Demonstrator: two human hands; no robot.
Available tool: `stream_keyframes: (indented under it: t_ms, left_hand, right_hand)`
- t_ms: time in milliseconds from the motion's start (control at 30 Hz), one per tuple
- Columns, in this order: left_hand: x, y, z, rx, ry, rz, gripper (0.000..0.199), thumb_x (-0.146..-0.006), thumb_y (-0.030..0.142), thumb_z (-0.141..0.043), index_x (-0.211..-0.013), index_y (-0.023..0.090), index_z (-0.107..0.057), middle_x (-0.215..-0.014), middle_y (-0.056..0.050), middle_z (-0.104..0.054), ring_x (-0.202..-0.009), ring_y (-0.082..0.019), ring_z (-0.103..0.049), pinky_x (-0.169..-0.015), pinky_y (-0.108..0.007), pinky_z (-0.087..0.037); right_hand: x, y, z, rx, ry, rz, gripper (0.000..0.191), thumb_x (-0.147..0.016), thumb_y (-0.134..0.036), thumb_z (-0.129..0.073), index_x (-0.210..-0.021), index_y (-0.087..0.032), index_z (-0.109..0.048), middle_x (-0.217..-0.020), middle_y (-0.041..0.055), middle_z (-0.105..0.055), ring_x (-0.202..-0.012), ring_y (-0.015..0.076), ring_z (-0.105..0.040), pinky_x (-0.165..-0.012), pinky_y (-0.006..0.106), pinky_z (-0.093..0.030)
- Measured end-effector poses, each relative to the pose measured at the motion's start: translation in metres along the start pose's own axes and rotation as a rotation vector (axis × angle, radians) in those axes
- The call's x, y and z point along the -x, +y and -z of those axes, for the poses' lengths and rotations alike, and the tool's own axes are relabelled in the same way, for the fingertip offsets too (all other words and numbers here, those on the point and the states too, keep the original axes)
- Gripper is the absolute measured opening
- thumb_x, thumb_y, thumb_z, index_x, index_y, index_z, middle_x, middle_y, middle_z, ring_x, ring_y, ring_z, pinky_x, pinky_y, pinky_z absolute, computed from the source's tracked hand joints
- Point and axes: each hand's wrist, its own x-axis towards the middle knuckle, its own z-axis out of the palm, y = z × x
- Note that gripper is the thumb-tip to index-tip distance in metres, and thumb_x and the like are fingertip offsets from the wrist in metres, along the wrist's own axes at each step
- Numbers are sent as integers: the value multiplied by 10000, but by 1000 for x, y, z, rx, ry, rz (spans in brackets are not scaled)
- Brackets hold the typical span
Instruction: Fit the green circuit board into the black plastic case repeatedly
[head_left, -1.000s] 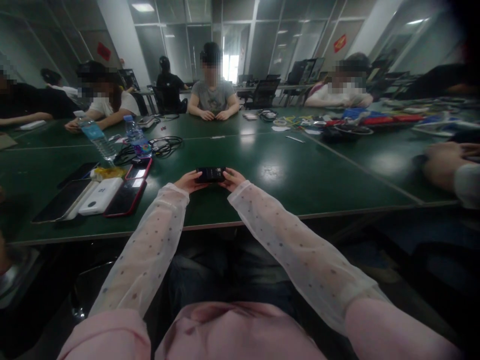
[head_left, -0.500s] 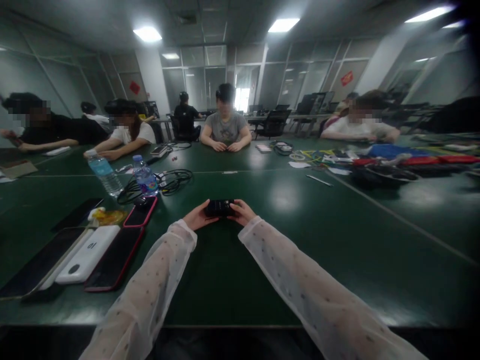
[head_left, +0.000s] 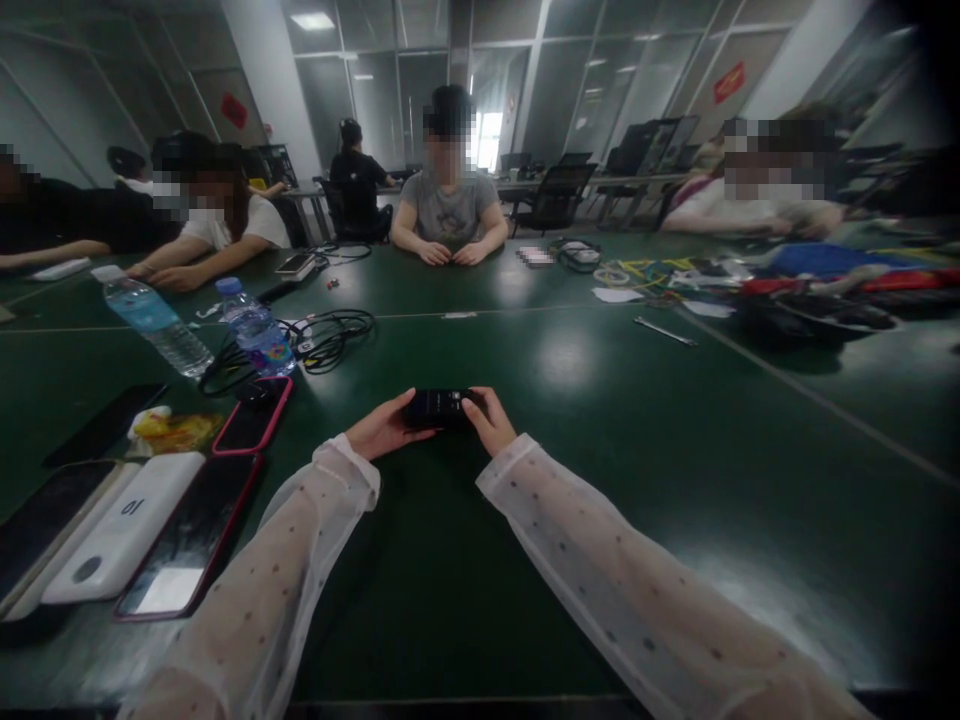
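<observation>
A small black handheld device [head_left: 437, 408] with a lit display lies between my two hands, low over the green table [head_left: 450, 560]. Its exact kind I cannot make out. My left hand [head_left: 386, 425] grips its left end, thumb along the top edge and fingers underneath. At the right end, my right hand [head_left: 491, 418] is closed on it, thumb on the front face beside the display and a finger over the far edge. Sheer white dotted sleeves cover both my forearms.
At left lie a pink-edged phone [head_left: 253, 415], a red-edged phone [head_left: 193, 535], a white power bank [head_left: 124, 530] and a yellow packet [head_left: 176, 430]. Behind stand two water bottles [head_left: 259, 330] by black cables [head_left: 334, 338]. A wrench [head_left: 665, 331] lies right. Several people sit around the table.
The view has tilted downward, so the room sits higher in the picture. My right thumb has shifted on the device's face, and its display looks brighter. Both hands keep their hold.
</observation>
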Motion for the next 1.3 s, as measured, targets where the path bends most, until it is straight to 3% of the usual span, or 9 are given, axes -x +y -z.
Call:
stream_keyframes:
  t_ms: [133,300,400,500,667,833,1067,1300]
  left_hand:
    - [4,0,-4,-74,26,-20,413,-865,393,-654,-1200,160,-590,-1226,-161,-610,-1100,-270,-627,-909,-388,-548]
    - [9,-1,-12,-188,42,-55,364,-860,360,-665,-1155,151,-616,-1177,-139,-619,-1031,-230,-634,-859,-374,-564]
    - [9,-2,-15,-185,84,-65,347,-862,378,-661,-1113,142,-618,-1105,-131,-642,-989,-224,-642,-820,-364,-576]
    - [9,-3,-15,-174,122,-59,335,-856,408,-663,-1059,146,-615,-1021,-119,-661,-932,-224,-653,-783,-368,-582]
    - [7,-3,-17,-192,167,-16,449,-872,542,-579,-1058,134,-610,-974,-140,-677,-822,-223,-674,-728,-371,-582]
    - [7,-3,-17,-192,163,-20,455,-894,533,-548,-1116,139,-595,-978,-146,-689,-782,-221,-693,-724,-360,-577]
    - [4,-4,-7,-197,88,3,536,-889,621,-481,-1126,154,-594,-997,-143,-700,-809,-239,-723,-738,-353,-568]
    - [5,-6,-6,-222,90,-31,490,-886,595,-514,-1077,152,-601,-1007,-136,-696,-833,-240,-717,-765,-366,-561]
  right_hand:
    - [5,-10,-1,93,-42,68,389,-829,-530,-611,-1106,-269,-528,-1126,55,-585,-1092,234,-565,-966,422,-453]
    - [10,-18,-4,181,-164,143,512,-674,-468,-786,-1066,-243,-545,-1056,60,-589,-1029,250,-584,-947,449,-457]
    - [11,-18,-5,268,-141,256,590,-595,-434,-841,-1069,-227,-557,-1078,82,-561,-1038,268,-561,-941,460,-458]
    - [11,-15,-5,350,-113,337,537,-605,-378,-834,-1054,-238,-575,-1070,79,-554,-1041,271,-549,-940,467,-456]
    - [10,-10,-4,420,-115,330,450,-689,-414,-777,-1060,-249,-583,-1028,72,-597,-1002,271,-573,-904,478,-465]
    - [12,-12,-4,409,-112,334,442,-714,-440,-758,-1072,-249,-583,-1036,71,-608,-1003,268,-581,-902,469,-467]
    - [16,-24,-1,395,1,358,401,-771,-452,-694,-1098,-257,-569,-1037,70,-603,-997,266,-584,-908,454,-465]
    - [6,-26,18,296,307,223,436,-805,-543,-613,-1112,-244,-535,-1034,77,-616,-950,260,-597,-887,426,-477]
